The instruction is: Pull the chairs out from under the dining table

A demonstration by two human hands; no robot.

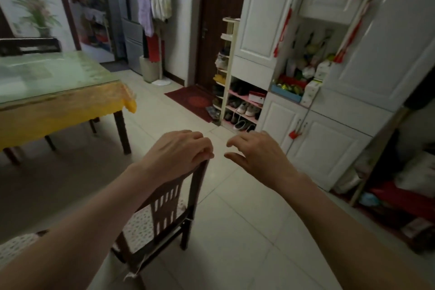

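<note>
A person's left hand (pixel 179 152) closes over the top rail of a dark brown wooden dining chair (pixel 164 209) with a slatted back and a spotted seat cushion, while the right hand (pixel 256 155) hangs open and empty just beside the rail's corner, fingers loosely curled, touching nothing. The chair stands on the pale tiled floor (pixel 235 219), well apart from the glass-topped dining table with a yellow cloth (pixel 58 99), and appears already pulled clear. A second dark chair back (pixel 30 46) shows beyond the table's far edge, seemingly not yet drawn out. The solid wood frame looks rigid and moderately heavy; it would likely scrape on tile, so the top rail, taken with both hands, seems the surest hold, not the thin slats or loose cushion
</note>
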